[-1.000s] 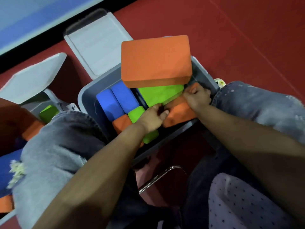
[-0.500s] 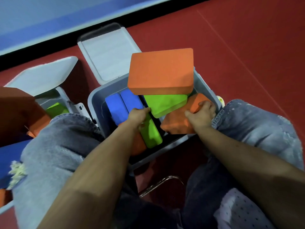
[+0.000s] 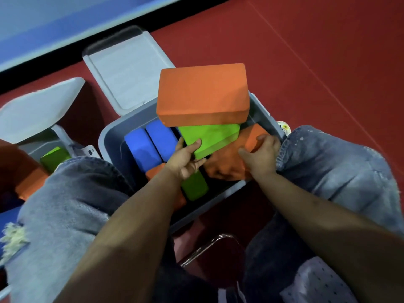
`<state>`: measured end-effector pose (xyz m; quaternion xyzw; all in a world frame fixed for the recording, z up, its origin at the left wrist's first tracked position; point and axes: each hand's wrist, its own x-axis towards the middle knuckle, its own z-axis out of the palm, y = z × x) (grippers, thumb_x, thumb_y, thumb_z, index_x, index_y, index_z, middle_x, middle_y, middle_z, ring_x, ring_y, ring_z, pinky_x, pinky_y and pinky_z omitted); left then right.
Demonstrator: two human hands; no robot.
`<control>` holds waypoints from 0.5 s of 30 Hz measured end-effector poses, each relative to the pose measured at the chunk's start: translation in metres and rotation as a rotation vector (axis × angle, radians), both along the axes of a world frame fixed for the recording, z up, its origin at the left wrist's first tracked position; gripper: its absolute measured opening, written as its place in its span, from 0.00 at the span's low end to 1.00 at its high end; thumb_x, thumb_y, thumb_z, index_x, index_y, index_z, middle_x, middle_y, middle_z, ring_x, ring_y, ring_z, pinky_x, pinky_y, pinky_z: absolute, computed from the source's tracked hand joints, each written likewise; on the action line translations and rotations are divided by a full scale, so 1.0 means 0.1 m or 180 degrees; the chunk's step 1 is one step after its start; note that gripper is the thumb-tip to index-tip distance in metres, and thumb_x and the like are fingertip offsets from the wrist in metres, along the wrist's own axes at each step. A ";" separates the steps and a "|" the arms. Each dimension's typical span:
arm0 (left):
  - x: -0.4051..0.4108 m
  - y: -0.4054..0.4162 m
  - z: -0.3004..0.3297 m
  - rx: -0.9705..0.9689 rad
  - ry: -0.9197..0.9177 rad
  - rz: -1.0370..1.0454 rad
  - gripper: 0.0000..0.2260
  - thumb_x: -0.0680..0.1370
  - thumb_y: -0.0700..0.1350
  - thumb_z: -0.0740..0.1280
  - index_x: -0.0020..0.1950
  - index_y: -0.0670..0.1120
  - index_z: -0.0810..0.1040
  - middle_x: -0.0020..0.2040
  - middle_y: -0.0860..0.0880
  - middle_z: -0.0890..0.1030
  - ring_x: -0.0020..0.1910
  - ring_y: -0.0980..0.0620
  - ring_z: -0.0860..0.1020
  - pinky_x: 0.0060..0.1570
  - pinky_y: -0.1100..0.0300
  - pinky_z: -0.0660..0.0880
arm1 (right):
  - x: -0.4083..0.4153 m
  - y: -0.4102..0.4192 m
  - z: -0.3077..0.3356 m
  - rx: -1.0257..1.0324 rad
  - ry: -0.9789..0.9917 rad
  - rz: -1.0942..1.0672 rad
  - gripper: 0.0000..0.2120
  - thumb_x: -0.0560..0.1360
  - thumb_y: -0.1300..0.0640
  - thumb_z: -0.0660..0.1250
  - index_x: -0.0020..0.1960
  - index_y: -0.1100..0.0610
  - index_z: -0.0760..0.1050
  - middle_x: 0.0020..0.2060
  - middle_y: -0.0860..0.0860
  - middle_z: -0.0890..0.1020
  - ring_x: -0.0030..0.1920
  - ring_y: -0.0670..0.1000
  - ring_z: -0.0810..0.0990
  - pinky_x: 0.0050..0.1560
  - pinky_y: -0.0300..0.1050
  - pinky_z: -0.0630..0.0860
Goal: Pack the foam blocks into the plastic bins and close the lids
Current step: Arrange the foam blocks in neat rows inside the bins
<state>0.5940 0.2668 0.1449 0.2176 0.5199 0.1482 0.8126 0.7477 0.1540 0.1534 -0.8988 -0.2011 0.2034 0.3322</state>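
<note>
The left hand (image 3: 185, 160) pinches the tilted green foam wedge (image 3: 209, 138) in the grey plastic bin (image 3: 109, 136); the right hand (image 3: 260, 154), just right, grips an orange foam block (image 3: 229, 165), its long axis slanting across the bin.

Colourful foam blocks (image 3: 202, 95) overfilling open grey bin (image 3: 109, 136)

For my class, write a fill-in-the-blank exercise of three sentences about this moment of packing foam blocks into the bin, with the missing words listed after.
1. The two blocks standing side by side at the left of the grey bin are coloured ____.
2. The large orange block lies on top of a block coloured ____.
3. The right hand grips a block coloured ____, while the left hand touches the green wedge block.

Missing words: blue; green; orange
</note>
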 end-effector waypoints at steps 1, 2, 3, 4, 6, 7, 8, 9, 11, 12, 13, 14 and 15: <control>-0.02 0.01 0.01 0.0008 -0.0039 0.0104 0.22 0.79 0.39 0.64 0.71 0.53 0.64 0.65 0.50 0.74 0.49 0.52 0.78 0.59 0.48 0.73 | -0.01 0.00 0.01 -0.0015 0.0019 -0.0010 0.27 0.66 0.56 0.73 0.61 0.60 0.67 0.71 0.59 0.58 0.69 0.60 0.62 0.63 0.46 0.65; -0.06 0.02 0.02 -0.0019 -0.0060 0.0252 0.22 0.79 0.37 0.63 0.70 0.54 0.64 0.62 0.50 0.75 0.47 0.53 0.78 0.61 0.48 0.73 | -0.02 0.00 0.03 -0.0024 0.0055 -0.0022 0.27 0.66 0.56 0.73 0.61 0.59 0.67 0.73 0.59 0.55 0.70 0.59 0.61 0.64 0.46 0.65; -0.10 0.02 0.04 -0.0068 -0.0082 0.0392 0.25 0.79 0.36 0.62 0.73 0.54 0.61 0.59 0.50 0.75 0.47 0.54 0.77 0.62 0.48 0.72 | -0.03 0.00 0.05 -0.0017 0.0112 -0.0024 0.27 0.66 0.56 0.73 0.61 0.58 0.67 0.75 0.58 0.51 0.72 0.58 0.60 0.65 0.46 0.64; -0.17 0.01 0.04 -0.0095 -0.0091 0.0463 0.27 0.79 0.35 0.62 0.74 0.54 0.59 0.58 0.50 0.75 0.48 0.53 0.78 0.63 0.48 0.72 | -0.05 0.00 0.06 0.0008 0.0185 0.0001 0.28 0.66 0.56 0.73 0.62 0.57 0.67 0.76 0.57 0.47 0.73 0.57 0.59 0.65 0.46 0.64; -0.33 0.00 0.05 -0.0052 -0.0030 0.0462 0.30 0.79 0.33 0.62 0.76 0.53 0.58 0.58 0.49 0.77 0.55 0.50 0.78 0.59 0.49 0.74 | -0.10 0.00 0.09 0.0051 0.0329 0.0115 0.30 0.66 0.55 0.73 0.64 0.55 0.65 0.76 0.57 0.40 0.73 0.58 0.58 0.66 0.46 0.64; -0.42 0.00 0.07 -0.0020 0.0016 0.0452 0.30 0.79 0.33 0.62 0.76 0.53 0.58 0.57 0.49 0.78 0.57 0.49 0.77 0.56 0.50 0.76 | -0.12 0.01 0.10 0.0035 0.0378 0.0188 0.32 0.66 0.55 0.74 0.66 0.54 0.64 0.76 0.57 0.38 0.73 0.59 0.58 0.66 0.46 0.64; -0.51 0.00 0.09 0.0017 0.0086 0.0447 0.29 0.79 0.32 0.62 0.75 0.53 0.59 0.55 0.50 0.79 0.56 0.49 0.78 0.52 0.51 0.78 | -0.13 0.01 0.11 -0.0003 0.0419 0.0267 0.35 0.66 0.55 0.74 0.68 0.53 0.62 0.76 0.58 0.37 0.73 0.61 0.59 0.66 0.46 0.64; -0.61 -0.01 0.11 0.0054 0.0138 0.0466 0.28 0.79 0.32 0.61 0.74 0.54 0.61 0.54 0.50 0.80 0.54 0.49 0.79 0.48 0.52 0.80 | -0.14 0.02 0.12 -0.0054 0.0464 0.0355 0.38 0.66 0.55 0.74 0.71 0.53 0.60 0.76 0.59 0.38 0.73 0.62 0.59 0.67 0.47 0.64; -0.81 -0.04 0.17 0.0062 0.0220 0.0543 0.26 0.79 0.32 0.61 0.70 0.56 0.63 0.52 0.49 0.81 0.49 0.49 0.80 0.42 0.54 0.81 | -0.14 0.04 0.13 -0.0188 0.0582 0.0518 0.44 0.66 0.54 0.74 0.75 0.52 0.54 0.76 0.61 0.42 0.73 0.62 0.59 0.69 0.47 0.62; -0.93 -0.06 0.18 0.0070 0.0238 0.0559 0.26 0.79 0.32 0.61 0.70 0.56 0.64 0.52 0.49 0.81 0.49 0.49 0.80 0.42 0.54 0.81 | -0.14 0.05 0.13 -0.0252 0.0628 0.0579 0.45 0.66 0.53 0.74 0.76 0.51 0.51 0.76 0.62 0.47 0.73 0.61 0.60 0.70 0.47 0.61; -1.04 -0.07 0.19 0.0107 0.0255 0.0552 0.26 0.79 0.32 0.61 0.70 0.56 0.65 0.52 0.49 0.81 0.50 0.48 0.80 0.42 0.53 0.81 | -0.15 0.07 0.12 -0.0306 0.0636 0.0639 0.46 0.66 0.52 0.73 0.76 0.50 0.50 0.74 0.62 0.54 0.71 0.61 0.63 0.70 0.47 0.62; -1.16 -0.09 0.19 0.0152 0.0268 0.0556 0.26 0.79 0.32 0.61 0.71 0.54 0.65 0.53 0.49 0.81 0.51 0.48 0.80 0.43 0.53 0.82 | -0.19 0.08 0.11 -0.0380 0.0628 0.0707 0.47 0.66 0.52 0.73 0.76 0.50 0.49 0.71 0.62 0.59 0.69 0.61 0.66 0.69 0.47 0.63; -1.27 -0.11 0.19 0.0194 0.0255 0.0591 0.26 0.79 0.32 0.60 0.72 0.54 0.64 0.54 0.49 0.80 0.52 0.47 0.79 0.42 0.54 0.82 | -0.23 0.11 0.09 -0.0485 0.0599 0.0783 0.48 0.66 0.51 0.73 0.76 0.50 0.48 0.68 0.62 0.62 0.67 0.62 0.68 0.69 0.48 0.65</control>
